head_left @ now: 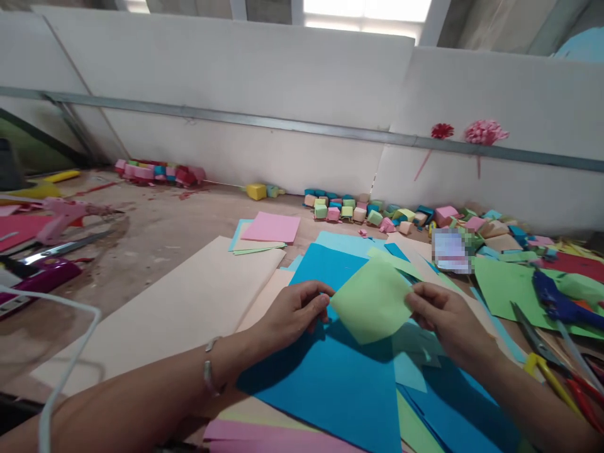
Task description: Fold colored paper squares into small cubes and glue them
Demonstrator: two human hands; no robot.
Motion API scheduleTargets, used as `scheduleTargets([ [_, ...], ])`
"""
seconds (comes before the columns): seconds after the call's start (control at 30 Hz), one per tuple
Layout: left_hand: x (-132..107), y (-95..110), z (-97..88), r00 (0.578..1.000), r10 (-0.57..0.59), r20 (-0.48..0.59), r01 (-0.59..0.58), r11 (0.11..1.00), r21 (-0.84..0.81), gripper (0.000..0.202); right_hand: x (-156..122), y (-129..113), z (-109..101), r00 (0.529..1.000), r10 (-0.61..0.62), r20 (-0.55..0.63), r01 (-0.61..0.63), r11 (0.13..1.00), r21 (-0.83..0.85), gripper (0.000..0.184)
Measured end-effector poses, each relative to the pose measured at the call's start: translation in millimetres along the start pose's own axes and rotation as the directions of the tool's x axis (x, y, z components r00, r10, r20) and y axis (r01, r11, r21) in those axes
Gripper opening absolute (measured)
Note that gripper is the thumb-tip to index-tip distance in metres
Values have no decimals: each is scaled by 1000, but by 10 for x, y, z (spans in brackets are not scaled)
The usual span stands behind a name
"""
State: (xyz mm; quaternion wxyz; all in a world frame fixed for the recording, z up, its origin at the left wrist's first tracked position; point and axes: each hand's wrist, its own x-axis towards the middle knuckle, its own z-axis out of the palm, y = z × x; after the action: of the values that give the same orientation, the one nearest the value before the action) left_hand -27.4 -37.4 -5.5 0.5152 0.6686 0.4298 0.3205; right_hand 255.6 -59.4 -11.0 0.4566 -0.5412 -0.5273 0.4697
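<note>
A light green paper square [372, 302] hangs tilted like a diamond just above a large blue sheet [330, 371]. My left hand [295, 314] pinches its left corner, fingers closed on the paper. My right hand [446, 321] pinches its right corner the same way. A silver bracelet [210, 374] circles my left wrist. Under and around the blue sheet lie more coloured sheets, among them a big cream sheet [189, 302] to the left.
A row of small folded paper cubes [368, 211] lines the white wall. Pink and green squares [268, 229] lie behind the cream sheet. Scissors [542, 352] and a blue glue gun [561, 305] sit at the right; a pink glue gun [61, 217] at the left.
</note>
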Motion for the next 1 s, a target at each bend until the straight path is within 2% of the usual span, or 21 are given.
scheduleTargets([
  [0.17, -26, -3, 7, 998, 58, 9, -59, 992, 111, 27, 207, -49, -389, 966, -18, -257, 73, 976, 204, 34],
  [0.23, -34, -4, 6, 995, 97, 34, -102, 980, 172, 23, 286, -69, -601, 952, -39, -304, 112, 968, 225, 34],
  [0.27, -37, -2, 6, 992, 118, 41, -124, 971, 205, 22, 321, -72, -718, 953, -44, -301, 113, 970, 216, 34],
  [0.33, -39, 7, 3, 985, 167, 33, -169, 942, 290, 20, 379, -62, -958, 973, 6, -231, 34, 985, 171, 36],
  [0.43, -29, 23, -19, 971, 240, -3, -218, 885, 413, 19, 425, -38, -1266, 985, 146, -92, -148, 989, -13, 36],
  [0.5, -7, 26, -58, 965, 262, 0, -233, 856, 462, 22, 424, -47, -1397, 972, 235, 0, -232, 959, -162, 39],
  [0.6, 49, 13, -155, 961, 259, 99, -270, 798, 539, 37, 393, -108, -1484, 956, 289, 42, -257, 901, -349, 43],
  [0.63, 70, 5, -192, 955, 246, 166, -297, 764, 573, 49, 381, -133, -1498, 957, 288, 33, -254, 887, -385, 44],
  [0.7, 108, -12, -260, 923, 211, 323, -376, 673, 637, 88, 365, -172, -1529, 962, 274, 1, -244, 859, -449, 47],
  [0.77, 130, -30, -308, 874, 191, 447, -467, 586, 662, 112, 358, -188, -1585, 965, 258, -42, -229, 758, -611, 46],
  [0.87, 131, -58, -334, 826, 158, 541, -535, 520, 666, 114, 363, -184, -1695, 971, 207, -123, -211, 485, -849, 44],
  [0.93, 122, -76, -327, 805, 132, 579, -556, 509, 657, 110, 382, -175, -1715, 965, 94, -244, -261, 271, -927, 43],
  [1.0, 114, -85, -311, 782, 109, 614, -573, 515, 638, 108, 412, -159, -1625, 941, -79, -329, -320, 115, -941, 37],
])
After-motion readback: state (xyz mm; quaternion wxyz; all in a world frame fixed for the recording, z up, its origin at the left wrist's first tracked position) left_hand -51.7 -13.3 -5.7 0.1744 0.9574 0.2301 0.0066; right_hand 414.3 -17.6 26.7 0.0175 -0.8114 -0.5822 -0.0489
